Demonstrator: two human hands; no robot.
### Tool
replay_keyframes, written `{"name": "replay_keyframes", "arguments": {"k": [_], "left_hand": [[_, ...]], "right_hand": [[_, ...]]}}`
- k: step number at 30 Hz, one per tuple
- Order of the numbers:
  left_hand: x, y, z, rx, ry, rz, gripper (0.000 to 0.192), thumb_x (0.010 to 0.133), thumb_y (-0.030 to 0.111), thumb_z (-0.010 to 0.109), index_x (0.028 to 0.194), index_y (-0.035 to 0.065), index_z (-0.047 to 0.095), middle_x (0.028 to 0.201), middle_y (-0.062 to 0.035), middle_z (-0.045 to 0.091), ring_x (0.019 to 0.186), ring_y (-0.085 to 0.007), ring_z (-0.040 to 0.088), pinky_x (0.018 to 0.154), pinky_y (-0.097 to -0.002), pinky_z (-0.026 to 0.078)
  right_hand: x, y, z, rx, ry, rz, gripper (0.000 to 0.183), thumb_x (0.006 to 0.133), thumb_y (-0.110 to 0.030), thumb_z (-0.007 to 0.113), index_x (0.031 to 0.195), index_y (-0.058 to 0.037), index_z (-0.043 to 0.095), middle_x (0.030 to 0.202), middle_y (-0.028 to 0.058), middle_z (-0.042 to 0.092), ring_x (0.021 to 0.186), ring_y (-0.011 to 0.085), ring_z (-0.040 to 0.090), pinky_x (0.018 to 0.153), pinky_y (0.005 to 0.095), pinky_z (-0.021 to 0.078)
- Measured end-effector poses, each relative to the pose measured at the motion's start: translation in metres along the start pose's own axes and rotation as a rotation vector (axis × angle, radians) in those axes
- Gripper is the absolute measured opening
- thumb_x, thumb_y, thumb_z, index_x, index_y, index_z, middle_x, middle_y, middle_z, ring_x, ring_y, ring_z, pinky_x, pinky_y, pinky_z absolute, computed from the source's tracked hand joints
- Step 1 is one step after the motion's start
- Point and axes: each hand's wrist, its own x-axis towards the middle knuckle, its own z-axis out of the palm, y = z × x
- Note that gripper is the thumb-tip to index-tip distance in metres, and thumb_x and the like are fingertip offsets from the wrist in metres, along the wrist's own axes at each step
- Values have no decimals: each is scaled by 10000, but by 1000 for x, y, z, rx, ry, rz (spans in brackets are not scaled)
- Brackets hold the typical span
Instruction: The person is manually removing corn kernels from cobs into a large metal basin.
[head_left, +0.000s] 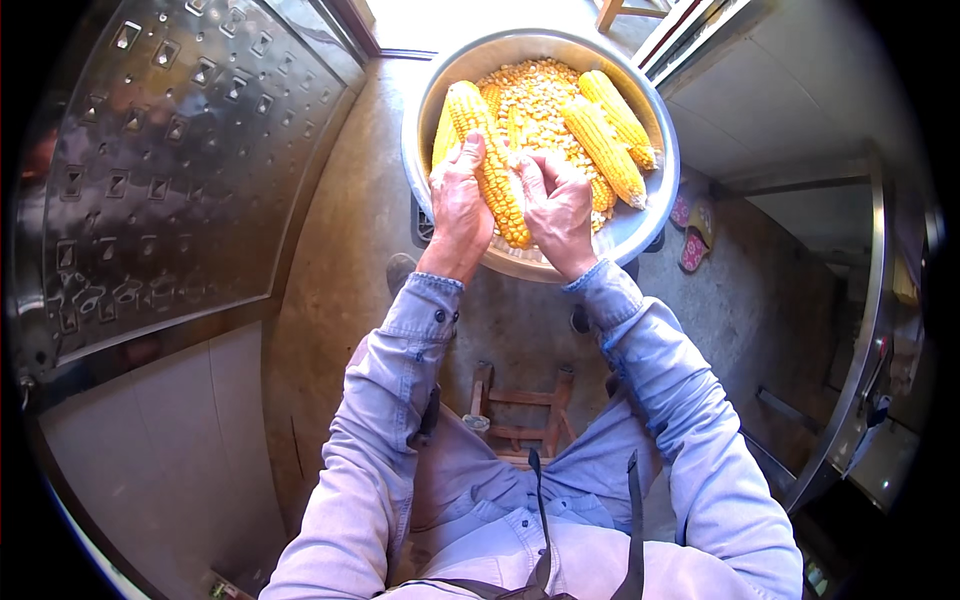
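Observation:
My left hand (459, 196) is closed around an ear of yellow corn (491, 169), which slants over the near left part of a large round metal basin (664, 169). My right hand (559, 202) is at the right side of that same ear, fingers bent and thumb against the fingertips; whether a loose kernel is between them cannot be made out. Loose corn kernels (536, 86) fill much of the basin. On its right side lie two whole ears (604, 150) (616, 116), with another partly hidden below them. More ears show at the left, behind my left hand.
An embossed metal door (157, 165) stands at the left. A wooden stool frame (521, 397) is between my legs. Patterned slippers (694, 247) lie on the floor right of the basin. A metal-edged cabinet or table (874, 300) is at the far right.

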Motion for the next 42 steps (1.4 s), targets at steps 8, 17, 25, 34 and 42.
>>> {"name": "replay_keyframes", "arguments": {"k": [8, 17, 25, 34, 42], "left_hand": [[6, 4, -13, 8, 1, 9, 341, 1074, 252, 574, 1281, -19, 575, 1092, -127, 676, 1002, -225, 673, 945, -387, 561], [6, 5, -13, -10, 28, -29, 339, 1070, 240, 576, 1278, -29, 575, 1073, -135, 687, 995, -227, 676, 940, -380, 558], [1, 7, -3, -12, 71, -47, 380, 1070, 273, 567, 1297, -31, 561, 1087, -154, 688, 1022, -246, 678, 975, -400, 549], [0, 3, -1, -47, -2, -32, 357, 1060, 259, 586, 1288, -15, 581, 1121, -124, 681, 1043, -229, 676, 969, -392, 554], [4, -4, -10, 28, -43, -1, 412, 1088, 323, 532, 1321, -15, 563, 1159, -164, 682, 1092, -259, 670, 1018, -425, 542]], "right_hand": [[4, -7, -2, 13, -69, -40, 147, 960, -92, 715, 1070, -5, 760, 933, 101, 760, 771, 158, 731, 692, 301, 586], [8, -3, -4, -10, -114, -51, 113, 952, -85, 718, 1013, 10, 712, 873, 80, 747, 747, 134, 710, 688, 283, 577], [30, 21, -14, -30, -40, 4, 269, 982, -121, 699, 1178, 64, 683, 1053, 142, 756, 933, 167, 722, 826, 291, 578], [13, -1, -6, 628, -259, 415, 375, 1001, -198, 722, 1292, 18, 627, 1171, 100, 709, 1066, 131, 667, 897, 267, 551], [17, 4, -10, 1035, -400, 659, 438, 962, -151, 750, 1340, -3, 585, 1244, 76, 661, 1133, 158, 654, 1001, 305, 536]]}}
